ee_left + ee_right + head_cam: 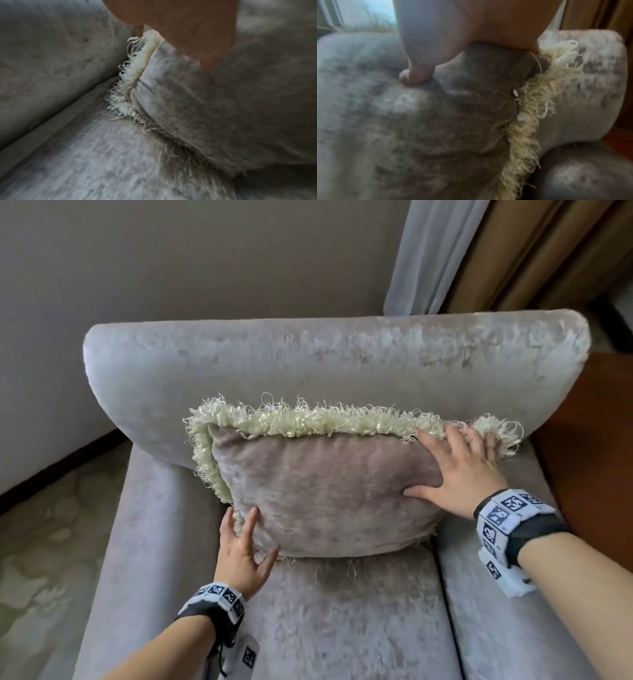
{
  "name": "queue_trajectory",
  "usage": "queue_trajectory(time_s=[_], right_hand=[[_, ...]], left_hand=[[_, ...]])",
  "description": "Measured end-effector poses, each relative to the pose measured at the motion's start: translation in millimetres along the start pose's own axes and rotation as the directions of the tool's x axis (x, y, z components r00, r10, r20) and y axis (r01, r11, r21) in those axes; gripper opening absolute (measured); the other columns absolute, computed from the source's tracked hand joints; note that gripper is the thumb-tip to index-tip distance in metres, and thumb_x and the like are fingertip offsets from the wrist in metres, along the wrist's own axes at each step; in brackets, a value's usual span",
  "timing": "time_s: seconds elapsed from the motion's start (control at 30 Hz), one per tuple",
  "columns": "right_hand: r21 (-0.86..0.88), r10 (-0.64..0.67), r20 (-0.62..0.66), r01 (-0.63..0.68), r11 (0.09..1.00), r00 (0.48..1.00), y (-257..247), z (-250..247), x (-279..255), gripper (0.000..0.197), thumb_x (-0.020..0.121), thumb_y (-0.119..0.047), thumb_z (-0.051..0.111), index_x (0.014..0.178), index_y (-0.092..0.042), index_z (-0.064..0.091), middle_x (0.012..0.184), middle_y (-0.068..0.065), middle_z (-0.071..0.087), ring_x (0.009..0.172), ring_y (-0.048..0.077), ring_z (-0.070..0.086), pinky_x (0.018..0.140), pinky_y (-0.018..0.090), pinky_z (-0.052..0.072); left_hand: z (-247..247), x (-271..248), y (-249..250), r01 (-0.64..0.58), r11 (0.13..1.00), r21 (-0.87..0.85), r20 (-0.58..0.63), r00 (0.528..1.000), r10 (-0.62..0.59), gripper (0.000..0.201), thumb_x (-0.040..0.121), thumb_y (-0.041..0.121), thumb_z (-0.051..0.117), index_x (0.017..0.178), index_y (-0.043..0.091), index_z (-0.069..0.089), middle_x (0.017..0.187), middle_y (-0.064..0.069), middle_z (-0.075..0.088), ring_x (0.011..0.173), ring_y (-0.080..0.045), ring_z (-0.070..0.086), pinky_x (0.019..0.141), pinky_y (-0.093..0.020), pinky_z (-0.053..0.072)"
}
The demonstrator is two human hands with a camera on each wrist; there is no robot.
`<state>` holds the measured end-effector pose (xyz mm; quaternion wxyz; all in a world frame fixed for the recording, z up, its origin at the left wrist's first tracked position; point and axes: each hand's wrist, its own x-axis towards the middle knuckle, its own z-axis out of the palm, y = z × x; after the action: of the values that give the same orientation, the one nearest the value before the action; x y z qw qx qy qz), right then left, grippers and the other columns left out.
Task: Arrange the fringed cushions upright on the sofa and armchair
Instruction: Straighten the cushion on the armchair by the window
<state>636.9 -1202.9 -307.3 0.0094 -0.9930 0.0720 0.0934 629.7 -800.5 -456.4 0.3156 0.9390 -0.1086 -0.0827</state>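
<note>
A mauve velvet cushion (pixel 322 491) with a cream fringe (pixel 308 421) stands upright on the armchair seat (pixel 342 621), leaning on the backrest (pixel 308 361). My left hand (pixel 243 549) touches its lower left corner with straight fingers, and the thumb lies under the bottom edge. My right hand (pixel 459 470) is spread over the upper right corner, fingers on the fringe. Its thumb (pixel 414 73) dents the cushion's face (pixel 419 121). In the left wrist view the cushion's corner (pixel 223 108) and fringe (pixel 126 86) sit below my left hand (pixel 180 27). My right hand (pixel 462 20) fills the top of its wrist view.
The armchair has a padded left armrest (pixel 144 542) and right armrest (pixel 496 611). A grey wall (pixel 205 251) and curtains (pixel 428 251) stand behind it. A reddish wooden surface (pixel 599 440) lies to the right, and patterned carpet (pixel 44 542) to the left.
</note>
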Motion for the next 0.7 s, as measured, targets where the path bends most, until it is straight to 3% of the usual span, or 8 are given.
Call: queue_trajectory(time_s=[0.1,0.17,0.33,0.47,0.53,0.57,0.63,0.7], right_hand=[[0.075,-0.032,-0.143,0.043,0.996,0.989,9,39,1,0.097,0.060,-0.097,0.022,0.143,-0.048,0.010,0.142,0.013,0.023,0.130,0.046,0.022,0.110,0.072,0.009],[0.096,-0.055,-0.225,0.078,0.992,0.973,16,60,-2,0.087,0.068,-0.093,0.022,0.141,-0.048,0.015,0.137,0.016,0.022,0.127,0.052,0.024,0.108,0.073,0.010],[0.106,-0.052,-0.336,0.093,0.990,0.940,24,92,-15,0.070,0.076,-0.068,0.044,0.136,-0.042,0.019,0.131,0.018,0.024,0.122,0.060,0.029,0.102,0.079,0.014],[0.109,-0.024,-0.362,0.068,0.992,0.932,31,100,-19,0.064,0.079,-0.058,0.045,0.135,-0.039,0.020,0.122,0.016,0.028,0.118,0.048,0.031,0.100,0.080,0.018],[0.105,-0.031,-0.389,0.078,0.991,0.921,34,100,-18,0.060,0.081,-0.052,0.046,0.134,-0.033,0.026,0.116,0.015,0.029,0.111,0.043,0.033,0.095,0.079,0.027],[0.100,-0.037,-0.409,0.085,0.991,0.912,35,100,-17,0.057,0.082,-0.048,0.046,0.133,-0.029,0.029,0.113,0.015,0.030,0.107,0.040,0.033,0.089,0.077,0.033],[0.087,-0.055,-0.453,0.105,0.991,0.890,33,96,-17,0.054,0.084,-0.041,0.047,0.133,-0.025,0.033,0.106,0.014,0.030,0.100,0.038,0.034,0.082,0.070,0.042],[0.073,-0.057,-0.481,0.105,0.992,0.875,31,93,-21,0.051,0.086,-0.036,0.046,0.134,-0.023,0.035,0.101,0.014,0.031,0.095,0.038,0.036,0.077,0.063,0.042]], left_hand=[[29,8,-40,0.016,1.000,-0.002,0.038,0.999,-0.016,0.095,0.075,0.074,0.052,0.147,0.020,0.020,0.149,-0.028,0.015,0.145,-0.035,0.014,0.112,-0.046,0.027],[44,11,-60,0.046,0.999,-0.017,0.094,0.995,-0.044,0.102,0.070,0.075,0.059,0.145,0.018,0.022,0.140,-0.024,0.028,0.139,-0.034,0.026,0.111,-0.046,0.033],[82,11,-72,0.062,0.996,-0.058,0.081,0.995,-0.057,0.109,0.057,0.077,0.066,0.138,0.015,0.029,0.124,-0.014,0.038,0.122,-0.030,0.034,0.110,-0.038,0.029],[102,22,-61,0.059,0.987,-0.150,0.008,0.998,-0.059,0.108,0.059,0.067,0.064,0.141,0.013,0.021,0.142,-0.026,0.031,0.134,-0.034,0.021,0.113,-0.046,0.020],[101,29,-60,0.008,0.981,-0.193,0.002,1.000,-0.008,0.103,0.062,0.065,0.067,0.139,0.007,0.030,0.140,-0.025,0.036,0.133,-0.037,0.029,0.111,-0.049,0.027],[95,32,-57,-0.006,0.973,-0.229,0.001,1.000,0.006,0.096,0.062,0.059,0.074,0.136,0.009,0.037,0.136,-0.020,0.042,0.129,-0.035,0.038,0.108,-0.047,0.033],[80,32,-48,-0.005,0.945,-0.327,0.001,1.000,0.006,0.078,0.060,0.030,0.087,0.127,0.033,0.047,0.121,-0.004,0.057,0.114,-0.021,0.055,0.097,-0.040,0.047],[66,25,-34,0.042,0.898,-0.437,0.082,0.997,-0.007,0.074,0.066,0.000,0.075,0.117,0.047,0.048,0.109,0.003,0.064,0.101,-0.015,0.066,0.083,-0.037,0.057]])
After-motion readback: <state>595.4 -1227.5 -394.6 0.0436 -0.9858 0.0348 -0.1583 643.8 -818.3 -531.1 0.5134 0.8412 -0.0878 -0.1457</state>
